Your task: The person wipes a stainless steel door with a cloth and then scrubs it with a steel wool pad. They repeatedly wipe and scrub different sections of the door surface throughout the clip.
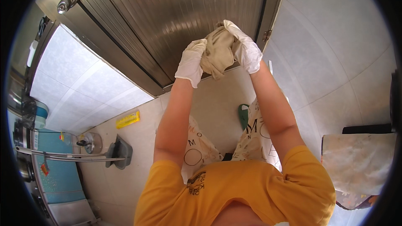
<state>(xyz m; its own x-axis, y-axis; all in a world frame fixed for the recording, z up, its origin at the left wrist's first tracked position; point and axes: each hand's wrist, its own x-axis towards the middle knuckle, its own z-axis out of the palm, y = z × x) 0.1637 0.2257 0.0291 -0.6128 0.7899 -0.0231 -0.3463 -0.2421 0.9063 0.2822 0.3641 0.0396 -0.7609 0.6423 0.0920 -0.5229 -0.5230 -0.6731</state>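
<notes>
A crumpled beige cloth (218, 48) is held up between my two hands, in front of the lower part of a ribbed metal door (182, 12). My left hand (192, 59), in a white glove, grips its left side. On the other side my right hand (243, 47), gloved in white too, holds the cloth's upper right part. The fingertips of both hands are partly hidden by the cloth and gloves.
A door handle (67, 2) juts out at the upper left. On the tiled floor lie a yellow packet (127, 119) and a grey plastic bin or dustpan (121, 152), near a clear container (91, 142). A green slipper (243, 116) shows by my leg. A cloth-covered object (358, 163) stands right.
</notes>
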